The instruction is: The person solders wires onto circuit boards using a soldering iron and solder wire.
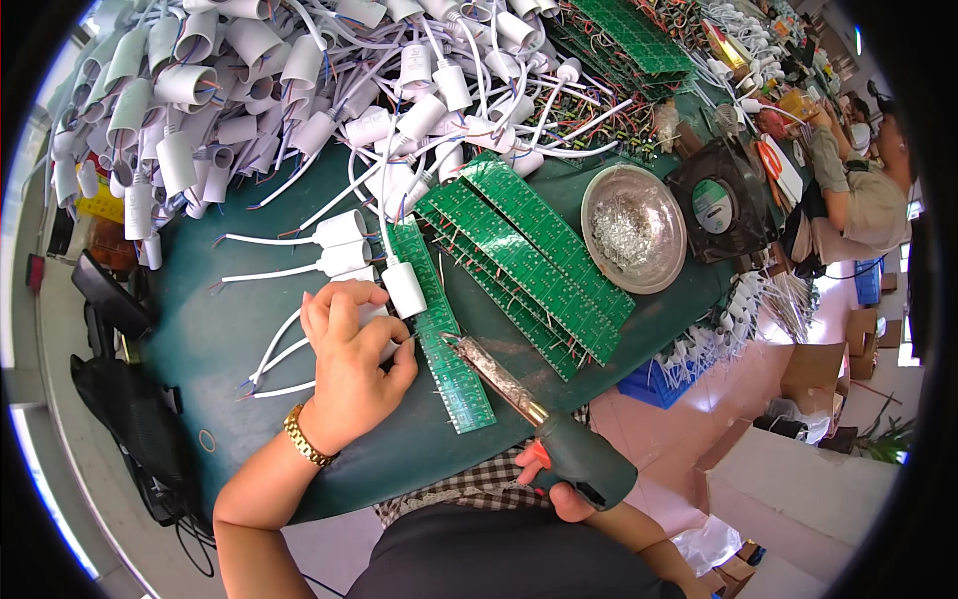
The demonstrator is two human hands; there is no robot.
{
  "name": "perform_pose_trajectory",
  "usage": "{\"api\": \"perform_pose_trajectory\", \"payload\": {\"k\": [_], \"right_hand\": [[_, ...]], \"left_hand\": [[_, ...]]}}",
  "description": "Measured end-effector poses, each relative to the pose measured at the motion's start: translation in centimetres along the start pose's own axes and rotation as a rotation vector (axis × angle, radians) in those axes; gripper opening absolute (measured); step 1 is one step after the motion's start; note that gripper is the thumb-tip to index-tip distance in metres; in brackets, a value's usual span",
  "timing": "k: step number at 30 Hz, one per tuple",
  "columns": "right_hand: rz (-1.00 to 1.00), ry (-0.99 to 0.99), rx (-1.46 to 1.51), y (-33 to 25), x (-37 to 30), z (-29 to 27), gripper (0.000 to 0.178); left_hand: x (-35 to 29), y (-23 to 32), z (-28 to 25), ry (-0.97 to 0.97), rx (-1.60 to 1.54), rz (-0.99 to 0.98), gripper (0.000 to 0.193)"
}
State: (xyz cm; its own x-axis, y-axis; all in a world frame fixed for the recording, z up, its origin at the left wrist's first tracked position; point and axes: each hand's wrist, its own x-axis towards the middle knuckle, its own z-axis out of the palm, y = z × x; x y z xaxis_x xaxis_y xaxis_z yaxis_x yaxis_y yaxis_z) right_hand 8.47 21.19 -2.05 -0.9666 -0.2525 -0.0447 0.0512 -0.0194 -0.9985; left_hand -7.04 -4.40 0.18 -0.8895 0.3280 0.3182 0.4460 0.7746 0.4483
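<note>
My left hand (344,349), with a gold watch (304,436) at the wrist, bends over a row of white lamp housings, thumb and forefinger pinched on a thin wire at the edge of a narrow green circuit board (459,394). Part of a white housing shows behind the fingers. My right hand (564,499) is wrapped round the dark grip of a soldering gun (584,461); its tip points at the board close to the pinched wire. One white lamp housing (403,290) lies across the board's upper part, its cable running upward. Other white cables (269,278) fan out to the left.
White cabled housings (249,60) are heaped at the far left. Green circuit panels (539,260) lie right of the strip, beside a metal bowl (596,240) of shiny bits and a black fan (723,200). Another person (863,195) sits at right, above a blue crate (654,384).
</note>
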Motion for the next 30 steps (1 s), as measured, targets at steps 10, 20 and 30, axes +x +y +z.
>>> {"api": "perform_pose_trajectory", "payload": {"k": [10, 20, 30], "right_hand": [[-0.118, 0.009, 0.003, 0.3, 0.9, -0.1, 0.063], [-0.098, 0.079, 0.149, 0.9, 0.4, -0.2, 0.027], [-0.052, -0.041, -0.163, 0.4, 0.2, -1.1, 0.052]], "left_hand": [[0.0, 0.1, -0.1, -0.009, 0.023, 0.013, 0.021], [-0.5, -0.7, -0.4, -0.032, -0.105, 0.014, 0.021], [-0.1, -0.3, -0.5, -0.112, -0.054, 0.006, 0.018]]}}
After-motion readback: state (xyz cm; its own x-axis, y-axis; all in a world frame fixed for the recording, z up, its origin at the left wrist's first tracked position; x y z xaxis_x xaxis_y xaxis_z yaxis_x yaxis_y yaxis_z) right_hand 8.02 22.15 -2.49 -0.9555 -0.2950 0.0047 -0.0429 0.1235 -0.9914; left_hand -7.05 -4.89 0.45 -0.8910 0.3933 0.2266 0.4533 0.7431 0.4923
